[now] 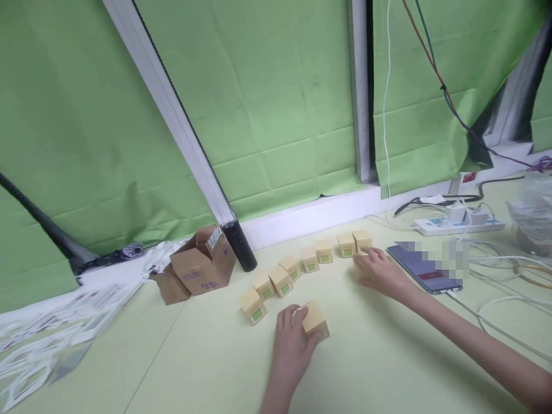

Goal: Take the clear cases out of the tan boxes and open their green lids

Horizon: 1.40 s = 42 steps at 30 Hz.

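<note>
My left hand [293,345] is closed around a small tan cardboard box [314,317], with fingers at its left side and the thumb at its near side. My right hand [379,273] is curled low over the table, just in front of the rightmost small box [362,238]. What its fingers hold, if anything, is hidden. Several matching small boxes [281,280] stand in a curved row beyond my hands, each with a green label on its front. The leftmost small box [253,306] is nearest to my left hand.
An open brown carton [204,267] and a black cylinder [240,246] stand at the back left. White cut-out sheets [64,333] lie at far left. At right are a phone [425,267] with a cable, a power strip [459,224], loose cords and a plastic bag [532,213].
</note>
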Motion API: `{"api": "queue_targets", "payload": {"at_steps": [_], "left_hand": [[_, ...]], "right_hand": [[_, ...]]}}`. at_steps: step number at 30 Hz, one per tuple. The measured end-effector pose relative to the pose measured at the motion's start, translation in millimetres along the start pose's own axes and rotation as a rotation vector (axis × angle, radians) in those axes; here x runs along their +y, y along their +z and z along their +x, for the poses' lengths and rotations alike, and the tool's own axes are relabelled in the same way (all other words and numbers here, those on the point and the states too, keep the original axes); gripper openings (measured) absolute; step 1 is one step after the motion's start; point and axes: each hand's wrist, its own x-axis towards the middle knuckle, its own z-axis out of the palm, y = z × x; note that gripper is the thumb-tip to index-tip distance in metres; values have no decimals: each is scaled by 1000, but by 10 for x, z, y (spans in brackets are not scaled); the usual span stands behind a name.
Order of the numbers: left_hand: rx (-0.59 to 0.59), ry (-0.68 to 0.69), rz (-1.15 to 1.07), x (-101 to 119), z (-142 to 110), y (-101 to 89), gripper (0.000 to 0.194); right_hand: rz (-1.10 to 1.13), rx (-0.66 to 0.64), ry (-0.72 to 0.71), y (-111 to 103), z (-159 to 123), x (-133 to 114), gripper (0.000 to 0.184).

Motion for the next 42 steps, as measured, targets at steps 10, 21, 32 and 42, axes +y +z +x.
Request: {"api": "queue_targets", "payload": {"at_steps": [10, 21, 32, 42], "left_hand": [[-90, -71, -144, 41, 316, 124, 42], [-34, -33, 418, -253, 1385, -343, 53], [-262, 129, 295, -225, 1427, -106, 57], [-92, -68, 250, -458, 1299, -678, 74]], "right_hand": [[26, -323, -279, 277, -49, -461, 50], [-159, -365, -101, 307, 1244, -543, 47], [-135, -646, -226, 376, 1102, -329, 75], [-228, -385, -17, -7, 1264, 235, 68]]}}
